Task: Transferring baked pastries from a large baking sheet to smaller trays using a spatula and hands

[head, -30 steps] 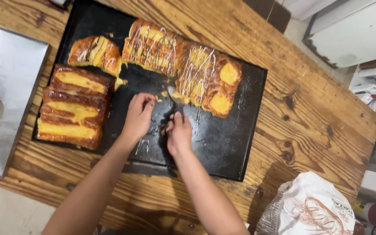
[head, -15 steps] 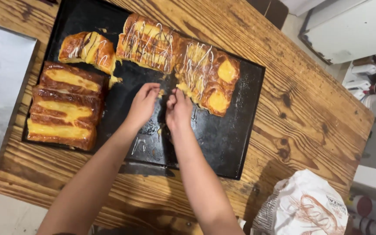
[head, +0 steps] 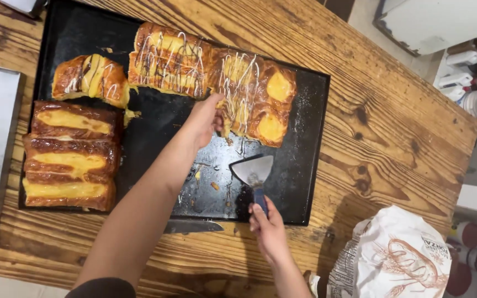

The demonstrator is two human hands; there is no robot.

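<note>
bare forearms, with a dark sleeve edge on the left arm.

Tray centre: the black baking tray has a bare patch of dark surface between the pastries; only crumbs lie there.
Tray right strip: open from the iced pastry block to the rim.
Blocking the centre: the left hand and its forearm cross the patch slantwise; the metal scraper, held by the right hand, stands over the near part.
Left side: three custard slices fill it edge to edge; a small iced pastry sits above them.
Near edge: a knife lies along the wooden table.
Table right: free wood, until the white printed bag.
</note>
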